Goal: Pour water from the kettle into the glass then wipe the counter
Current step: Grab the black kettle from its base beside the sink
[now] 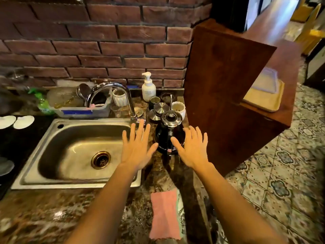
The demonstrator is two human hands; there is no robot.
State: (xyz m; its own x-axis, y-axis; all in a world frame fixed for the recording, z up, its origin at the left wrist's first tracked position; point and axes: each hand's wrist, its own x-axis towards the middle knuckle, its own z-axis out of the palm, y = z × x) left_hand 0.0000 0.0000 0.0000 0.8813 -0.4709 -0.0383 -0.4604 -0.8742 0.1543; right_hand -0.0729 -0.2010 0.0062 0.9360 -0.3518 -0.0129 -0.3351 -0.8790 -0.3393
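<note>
A black kettle (167, 131) with a shiny steel top stands on the marbled counter (44, 213) just right of the sink. My left hand (136, 148) hovers flat with fingers spread over the sink's right rim, left of the kettle. My right hand (193, 148) is spread the same way, right of the kettle and partly in front of its base. Neither hand holds anything. A pink cloth (164, 213) lies flat on the counter near me, between my forearms. A small clear glass (117, 110) seems to stand behind the tap, blurred.
A steel sink (70, 152) with a curved tap (123, 95) fills the left. Behind it are a dish tub (79, 110), a soap pump bottle (148, 87), white cups and steel lids. A tall wooden cabinet side (225, 85) stands right of the kettle. Tiled floor lies to the right.
</note>
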